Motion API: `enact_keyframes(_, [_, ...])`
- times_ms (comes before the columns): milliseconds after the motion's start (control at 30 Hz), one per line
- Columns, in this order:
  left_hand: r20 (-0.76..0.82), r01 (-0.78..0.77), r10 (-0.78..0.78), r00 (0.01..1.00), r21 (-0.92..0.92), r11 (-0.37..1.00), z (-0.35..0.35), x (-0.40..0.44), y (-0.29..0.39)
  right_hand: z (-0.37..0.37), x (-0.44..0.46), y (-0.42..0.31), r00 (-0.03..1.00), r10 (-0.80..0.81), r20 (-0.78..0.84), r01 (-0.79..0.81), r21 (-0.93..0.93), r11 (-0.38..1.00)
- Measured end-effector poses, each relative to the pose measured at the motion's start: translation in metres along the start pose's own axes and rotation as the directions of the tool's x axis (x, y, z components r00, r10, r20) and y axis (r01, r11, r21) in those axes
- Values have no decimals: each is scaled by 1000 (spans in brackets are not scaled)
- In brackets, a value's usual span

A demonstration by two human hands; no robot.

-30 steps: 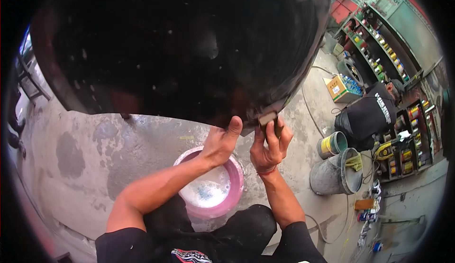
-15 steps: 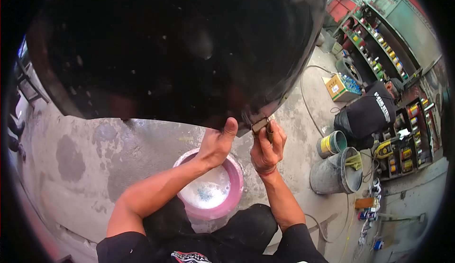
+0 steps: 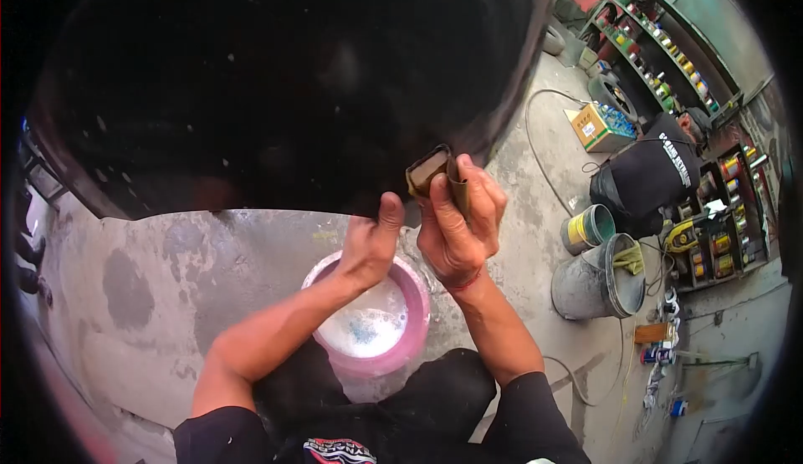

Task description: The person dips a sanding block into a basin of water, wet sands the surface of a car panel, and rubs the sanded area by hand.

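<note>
Your right hand (image 3: 458, 226) is closed on a pale, rectangular block (image 3: 430, 167) wrapped in a folded brown sheet (image 3: 459, 190). Block lies just beyond your right fingertips, far and slightly left of the palm; its long axis slants from near left to far right. Right hand is the nearer; your left hand (image 3: 368, 251) sits just to its left, apart from the block. Left thumb shows at the lower edge of a large, glossy black curved panel (image 3: 276, 88); fingers partly hidden, so you cannot tell how firmly they close.

Block overlaps the panel's near right corner; whether its face lies flat there is hidden. Panel spans the far side, dark, pale-specked.

Below your hands, on the stained grey concrete floor (image 3: 242, 288): a round pink basin (image 3: 416, 309) of white, foamy liquid. Off right, a large grey bucket (image 3: 584, 287), a smaller yellow-banded bucket (image 3: 577, 232), and another person in a black, white-lettered shirt (image 3: 640, 175).
</note>
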State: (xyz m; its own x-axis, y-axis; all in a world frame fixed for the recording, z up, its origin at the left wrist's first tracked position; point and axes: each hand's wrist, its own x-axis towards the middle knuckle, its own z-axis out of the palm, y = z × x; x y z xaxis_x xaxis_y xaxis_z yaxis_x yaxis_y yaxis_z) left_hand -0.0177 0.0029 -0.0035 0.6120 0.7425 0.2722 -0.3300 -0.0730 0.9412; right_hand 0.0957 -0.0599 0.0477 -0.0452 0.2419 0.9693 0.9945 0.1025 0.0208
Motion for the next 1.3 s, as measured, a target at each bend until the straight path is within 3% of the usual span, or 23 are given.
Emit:
enact_keyframes(67, [34,-6,6,999,4,1000,-6,9,11,-12,-34,14,996,-12,84,14,-24,1000])
enact_keyframes(133, [-33,-17,18,999,38,999,-2,7,15,-7,-57,24,998,-16,56,18,-32,999])
enact_keyframes(167, [60,117,-121,991,77,990,-9,9,13,-9,-72,26,999,18,38,-16,-67,998])
enact_keyframes(200, [75,116,-123,990,88,989,-5,11,8,-11,-53,19,999,29,27,-27,-78,997])
enact_keyframes(267, [-77,-40,43,996,35,999,6,5,-5,-13,7,-1,995,-19,97,13,54,998])
enact_keyframes(433, [-9,-8,9,1000,65,998,-6,6,17,-14,-67,22,996,-13,93,15,-16,1000])
enact_keyframes(533, [-20,-7,8,1000,62,998,-2,7,1,-13,-40,12,996,-56,63,57,-3,998])
enact_keyframes(567, [-58,-31,33,998,44,999,1,5,-4,-18,-14,5,986,-67,150,66,12,998])
enact_keyframes(600, [-57,-11,13,998,38,999,1,2,-2,-13,-2,5,985,-104,134,99,49,994])
enact_keyframes(667, [62,37,-38,997,6,999,-8,8,11,-21,-21,12,979,-73,191,68,32,997])
enact_keyframes(733, [-48,-50,53,997,64,997,-5,10,21,-16,-67,19,995,-5,103,7,-22,1000])
enact_keyframes(800, [104,171,-184,977,121,978,-13,8,19,-19,-60,14,993,-1,114,6,-40,999])
enact_keyframes(833, [14,40,-43,999,157,987,-6,6,15,-19,-35,9,989,-47,138,49,-7,999])
enact_keyframes(867, [19,48,-51,999,159,986,-11,10,4,-18,-16,8,981,-89,170,85,29,996])
enact_keyframes(933, [196,285,-278,941,-11,958,-25,10,-17,-13,-15,9,981,-104,166,96,52,994])
enact_keyframes(967, [49,84,-83,995,-8,996,-14,10,-17,-18,-46,17,983,-82,167,78,26,997])
enact_keyframes(1000, [-24,112,-113,993,-8,994,-17,11,-57,-17,-73,24,985,-70,160,68,18,998])
enact_keyframes(1100, [38,216,-220,975,83,973,-19,12,-44,-17,-34,16,989,-71,130,68,28,997])
enact_keyframes(1167, [14,206,-206,979,-49,977,-14,7,-44,-13,3,11,990,-80,119,74,54,996])
enact_keyframes(1267, [-56,137,-145,988,-127,982,-13,9,-57,-12,-43,18,997,-21,74,17,49,999])
enact_keyframes(1300, [73,184,-181,981,-34,982,-22,11,-47,-6,-47,9,998,52,19,-53,55,997])
